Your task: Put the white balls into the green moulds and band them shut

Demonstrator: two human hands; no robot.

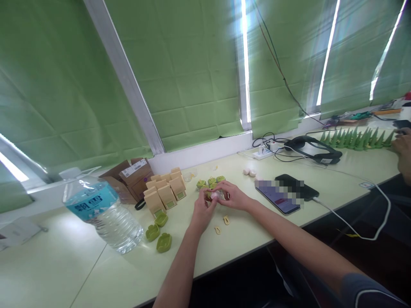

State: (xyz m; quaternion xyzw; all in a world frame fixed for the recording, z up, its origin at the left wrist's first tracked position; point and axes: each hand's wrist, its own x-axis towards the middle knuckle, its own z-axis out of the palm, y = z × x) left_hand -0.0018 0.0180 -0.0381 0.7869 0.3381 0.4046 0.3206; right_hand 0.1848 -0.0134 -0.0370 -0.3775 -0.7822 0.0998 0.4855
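Observation:
My left hand (pixel 204 208) and my right hand (pixel 233 196) meet over the table, fingers closed around one small pale pinkish-white rounded piece (pixel 215 195). Fingers hide part of it, so its exact kind is unclear. Just behind them stand several small green pieces with yellow tops (pixel 212 181). Two cream loop-shaped pieces (pixel 226 220) lie in front of my hands. To the left rest three green cup-shaped pieces (pixel 164 242). Several pale pink-white balls (pixel 249 172) sit to the right, beyond my right hand.
At left are a large water bottle (pixel 105 214), an open cardboard box (pixel 136 182) and rows of tan boxy pieces (pixel 167 196). Two phones (pixel 279 197), a black headset (pixel 316 149), cables and green spiky pieces (pixel 358 139) lie right. Another person's hand (pixel 403 143) shows at the edge.

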